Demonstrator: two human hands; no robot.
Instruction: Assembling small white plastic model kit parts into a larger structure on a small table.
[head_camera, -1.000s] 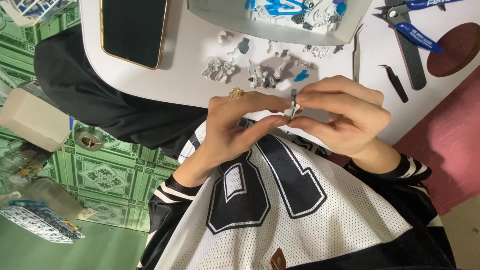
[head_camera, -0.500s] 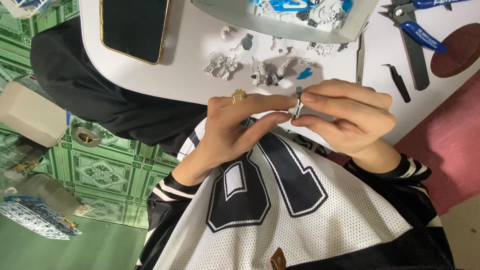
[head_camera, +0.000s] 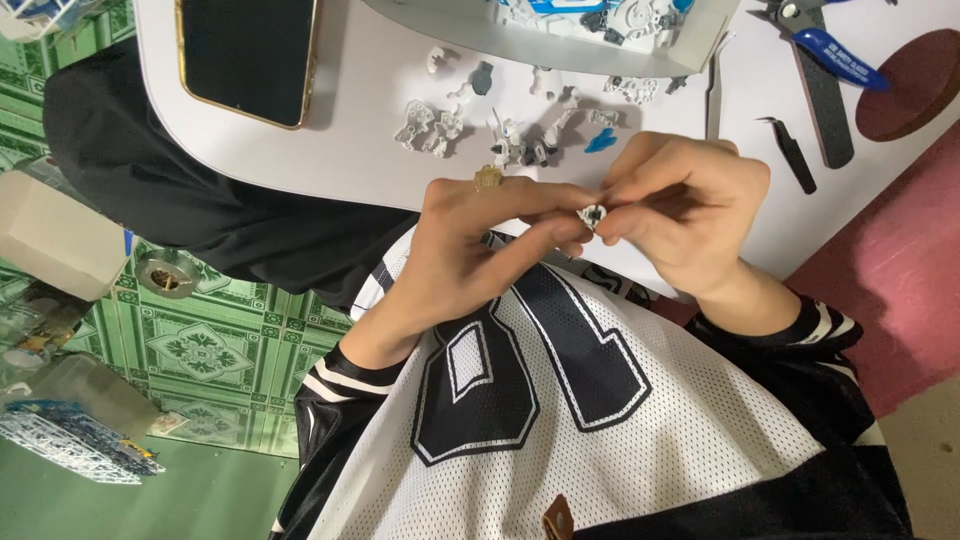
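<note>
Both my hands meet over the near edge of the white table (head_camera: 350, 160), above my lap. My left hand (head_camera: 480, 245), with a gold ring on one finger, pinches a small white and dark model part (head_camera: 591, 215) between thumb and fingertips. My right hand (head_camera: 685, 210) grips the same part from the other side, fingers curled over it. Most of the part is hidden by my fingertips. I wear a white mesh jersey with black sleeves.
Several loose white and grey model pieces (head_camera: 425, 125) and a blue piece (head_camera: 600, 140) lie just beyond my hands. A phone (head_camera: 245, 55) lies at the far left, a tray of parts (head_camera: 560, 45) at the back. Blue-handled nippers (head_camera: 835, 60), black tweezers (head_camera: 790, 150) and a brown disc (head_camera: 915, 95) sit right.
My hands stay pressed together on the part. The fingertips have closed further over it, so less of it shows than a second ago.
</note>
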